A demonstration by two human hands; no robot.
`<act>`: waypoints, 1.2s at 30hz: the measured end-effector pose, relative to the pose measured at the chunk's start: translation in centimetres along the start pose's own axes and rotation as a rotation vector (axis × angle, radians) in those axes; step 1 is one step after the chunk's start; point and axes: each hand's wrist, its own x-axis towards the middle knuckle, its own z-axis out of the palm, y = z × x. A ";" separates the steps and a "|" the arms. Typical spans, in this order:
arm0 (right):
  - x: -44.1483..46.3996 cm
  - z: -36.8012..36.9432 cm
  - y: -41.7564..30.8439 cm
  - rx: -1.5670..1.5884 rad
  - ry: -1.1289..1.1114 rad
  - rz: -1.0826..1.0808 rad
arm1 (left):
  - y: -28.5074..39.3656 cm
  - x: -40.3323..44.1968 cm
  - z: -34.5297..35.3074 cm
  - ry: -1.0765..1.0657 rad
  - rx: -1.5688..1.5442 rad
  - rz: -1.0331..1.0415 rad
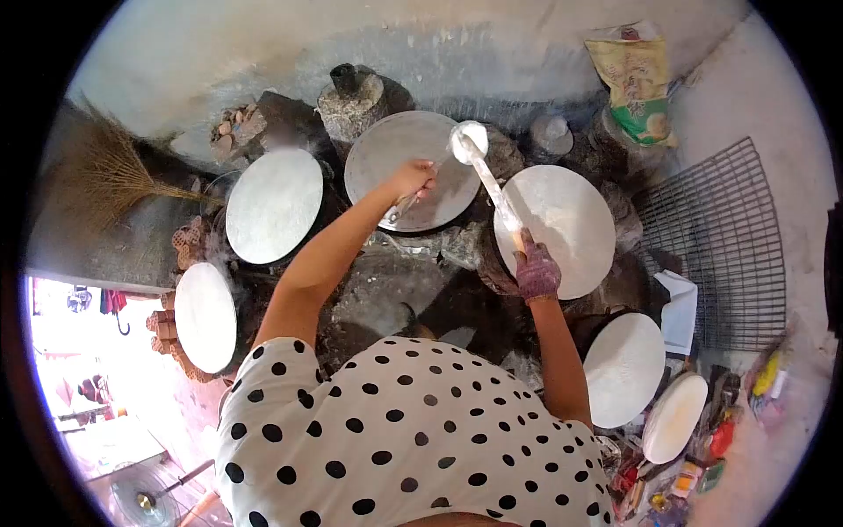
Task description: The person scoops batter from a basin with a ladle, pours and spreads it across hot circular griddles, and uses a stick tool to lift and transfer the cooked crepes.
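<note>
My left hand [413, 181] is closed over the large grey round griddle [382, 145]. From the fist sticks a short metallic handle [401, 211]; the rest of that tool is hard to make out. In a purple glove, my right hand [536, 270] grips the lower end of a long-handled ladle [493, 189]. White batter [470, 140] fills or coats the ladle's bowl, which is at the right rim of the grey griddle. Below the ladle's handle is a round griddle covered in white [566, 233].
More white-topped rounds stand at left [275, 206], far left [205, 318], right [623, 369] and lower right [674, 418]. A straw broom [132, 171] leans at left. On the right are a wire rack [724, 246] and a yellow-green sack [634, 83]. A stump-like block [351, 110] stands behind.
</note>
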 end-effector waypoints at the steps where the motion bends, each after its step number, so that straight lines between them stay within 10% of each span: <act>1: 0.0 1.3 -0.2 -0.021 -0.016 0.006 | -1.1 1.5 -0.7 -0.024 -0.088 -0.007; 6: 1.1 6.4 -4.8 0.117 0.054 0.125 | -3.3 4.3 -3.7 -0.035 0.430 0.171; 8: 0.7 7.6 -6.8 0.171 -0.048 0.242 | -3.8 6.0 -5.3 0.222 0.789 0.578; 13: -1.9 11.6 -9.3 0.457 0.313 0.230 | -1.8 4.4 -7.9 0.271 1.114 0.541; 17: 3.7 23.2 -7.5 0.353 0.106 0.200 | -2.5 4.9 -9.9 0.448 1.212 0.477; 21: 5.7 18.9 -11.5 0.623 -0.089 0.332 | -1.0 2.7 -13.5 0.620 1.139 0.553; 23: 3.3 19.7 -10.5 1.374 0.175 0.624 | 0.8 0.5 -14.9 0.843 0.837 0.754; 27: 5.1 17.2 -15.9 0.750 0.057 0.653 | 3.1 -3.9 -16.1 0.981 0.611 0.784; 33: 8.8 21.2 -10.7 0.924 -0.132 0.515 | -2.8 -8.8 -17.4 0.437 0.126 0.456; 36: 6.9 22.0 -8.3 1.013 0.150 0.512 | -5.7 -13.6 -16.2 0.298 -0.095 0.323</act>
